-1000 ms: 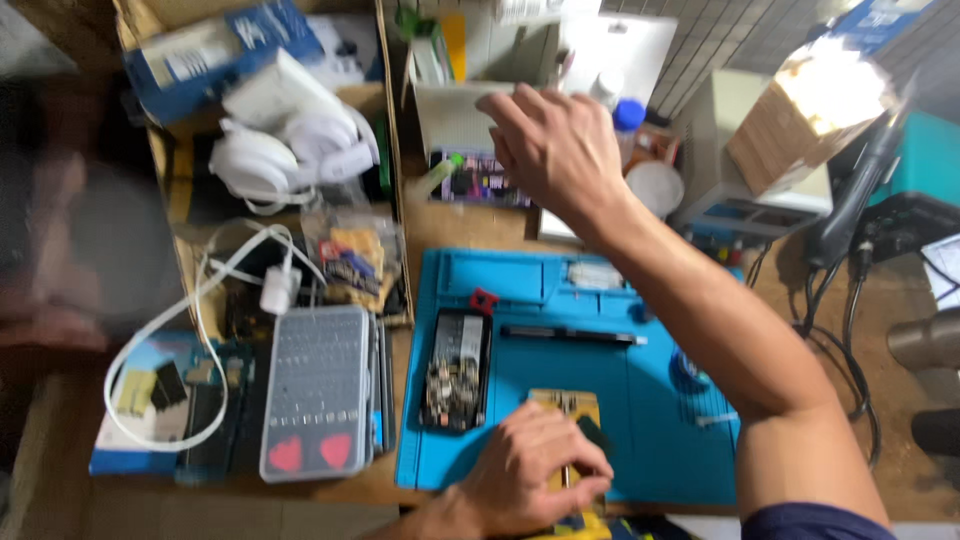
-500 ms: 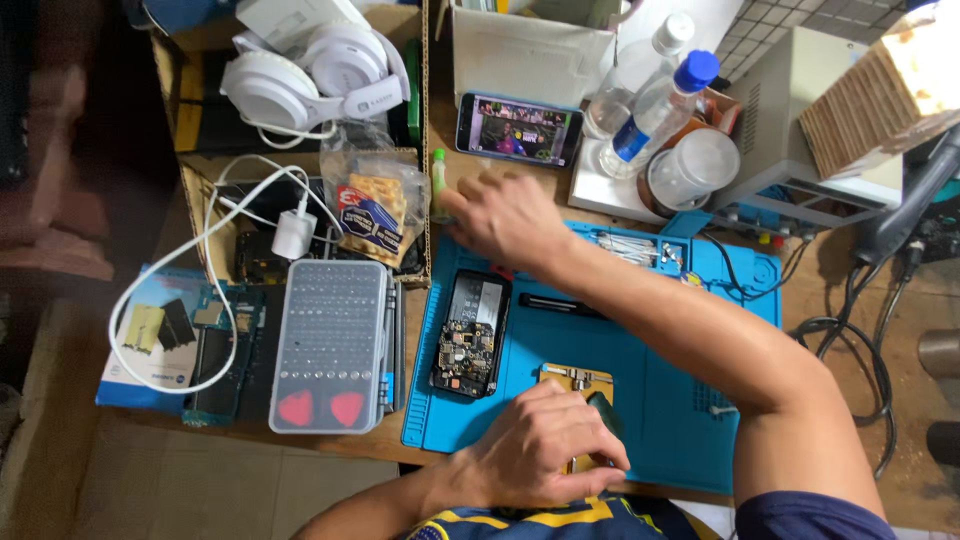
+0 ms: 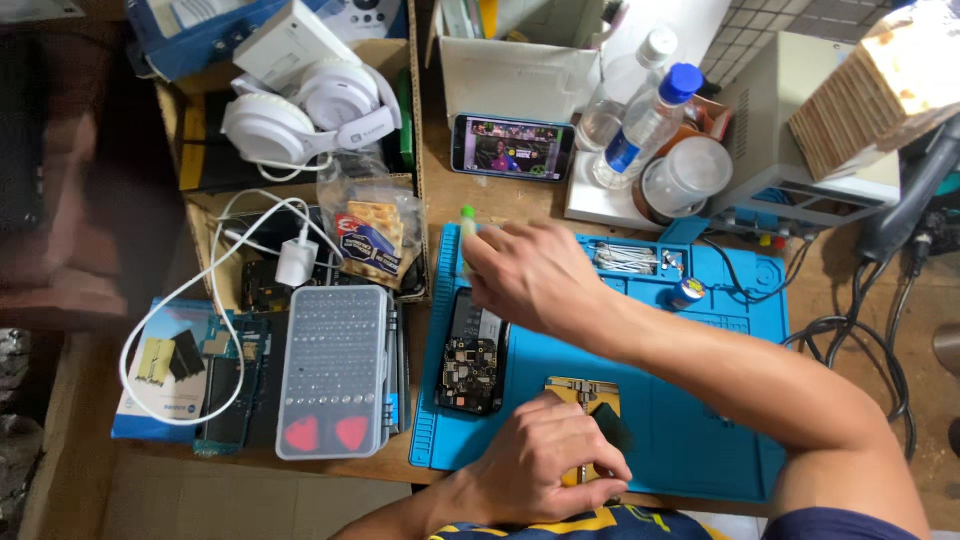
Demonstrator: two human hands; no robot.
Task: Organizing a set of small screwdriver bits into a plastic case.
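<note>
Right hand (image 3: pixel 535 275) was up at the top left corner of the blue mat (image 3: pixel 700 420), its grip closed round a slim pale tube with a green cap (image 3: pixel 467 235); only the cap end showed past the fingers. That tube looked light and smooth, likely slippery, best pinched along the barrel, not the cap. Left hand (image 3: pixel 545 470) sat low in the frame, fingers curled down over a small brass-coloured clamp (image 3: pixel 585 395) on the mat, pressing it in place. Just left of centre lay the opened phone (image 3: pixel 470 350), bare circuit boards showing, and it looked fragile. Crowding in: the grey bit case (image 3: pixel 333 370) further left, a snack bag (image 3: pixel 375 235) and a lit phone (image 3: pixel 513 147) above, bottles (image 3: pixel 640 125) upper right on the tabletop (image 3: pixel 440 200).
</note>
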